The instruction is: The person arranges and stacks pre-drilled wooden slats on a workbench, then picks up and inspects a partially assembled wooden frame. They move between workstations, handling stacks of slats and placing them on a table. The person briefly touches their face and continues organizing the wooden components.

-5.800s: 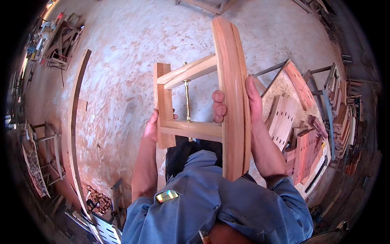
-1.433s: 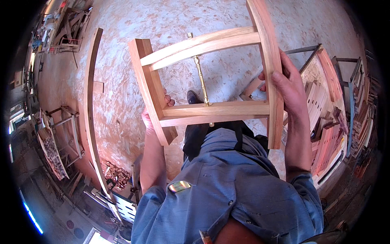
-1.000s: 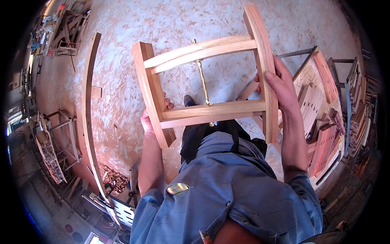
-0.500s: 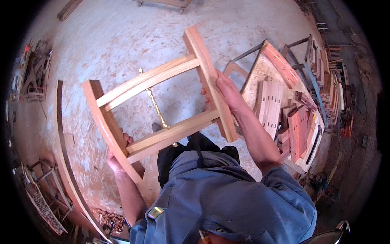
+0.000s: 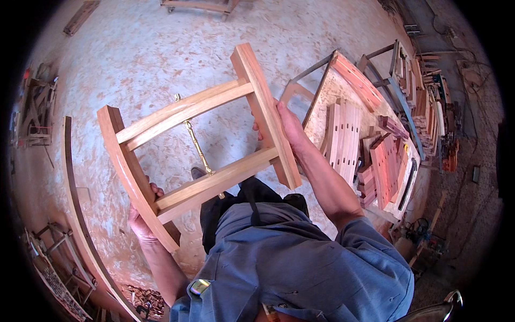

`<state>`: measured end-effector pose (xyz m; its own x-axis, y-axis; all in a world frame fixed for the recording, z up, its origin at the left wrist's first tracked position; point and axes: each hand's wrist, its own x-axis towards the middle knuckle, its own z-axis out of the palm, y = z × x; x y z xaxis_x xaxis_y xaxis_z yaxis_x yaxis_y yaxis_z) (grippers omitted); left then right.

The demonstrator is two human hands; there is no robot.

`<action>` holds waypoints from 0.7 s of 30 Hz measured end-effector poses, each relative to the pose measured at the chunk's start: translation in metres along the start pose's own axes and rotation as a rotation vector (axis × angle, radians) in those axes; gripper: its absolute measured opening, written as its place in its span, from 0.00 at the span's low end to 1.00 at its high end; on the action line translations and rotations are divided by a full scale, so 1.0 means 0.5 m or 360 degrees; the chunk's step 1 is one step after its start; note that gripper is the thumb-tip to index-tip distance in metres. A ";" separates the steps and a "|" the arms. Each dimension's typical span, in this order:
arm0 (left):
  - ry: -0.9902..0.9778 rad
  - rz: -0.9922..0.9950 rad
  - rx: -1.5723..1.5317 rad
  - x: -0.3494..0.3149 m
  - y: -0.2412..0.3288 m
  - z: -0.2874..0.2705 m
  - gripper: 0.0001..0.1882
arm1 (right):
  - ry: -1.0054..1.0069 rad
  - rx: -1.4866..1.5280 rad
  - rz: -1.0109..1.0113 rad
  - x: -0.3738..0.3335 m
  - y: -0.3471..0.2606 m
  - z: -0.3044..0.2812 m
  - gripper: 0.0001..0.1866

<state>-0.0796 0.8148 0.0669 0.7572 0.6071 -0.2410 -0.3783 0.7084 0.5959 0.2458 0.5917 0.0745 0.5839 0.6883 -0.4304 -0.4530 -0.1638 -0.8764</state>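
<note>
"Head view: how would that wooden frame (image 5: 182,110) handle, held out ahead of the blue shirt (image 5: 306,257)?"

"Stiff, I'd judge, with enough weight to want both arms. It's up off the floor (image 5: 161,59), tilted, its left end nearer the body."

"And the brass rod (image 5: 198,149) running between the rails (image 5: 214,181)?"

"Slim, probably slick; I wouldn't lift by it. Better take the posts, and that's where the fingers (image 5: 156,190) are: left hand (image 5: 140,221) clamped round the left post (image 5: 125,174), right hand (image 5: 291,124) gripping the right post (image 5: 266,110)."

"Anything fragile?"

"Not the joints, by the look of them. The smooth faces might dent if knocked, though, so I'd mind the corners."

"Near that counter (image 5: 333,88) on the right?"

"Yes. It stands apart from the frame, carrying slotted boards (image 5: 344,134) and other timber."
</note>
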 end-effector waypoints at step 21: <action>-0.0110 0.0028 0.0037 0.003 -0.011 -0.043 0.30 | 0.0107 -0.0108 -0.0030 -0.015 -0.019 0.045 0.36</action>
<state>-0.0881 0.8196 0.0466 0.7857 0.5926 -0.1774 -0.3801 0.6887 0.6174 0.2307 0.6039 0.0907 0.6371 0.6430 -0.4250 -0.3958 -0.2003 -0.8962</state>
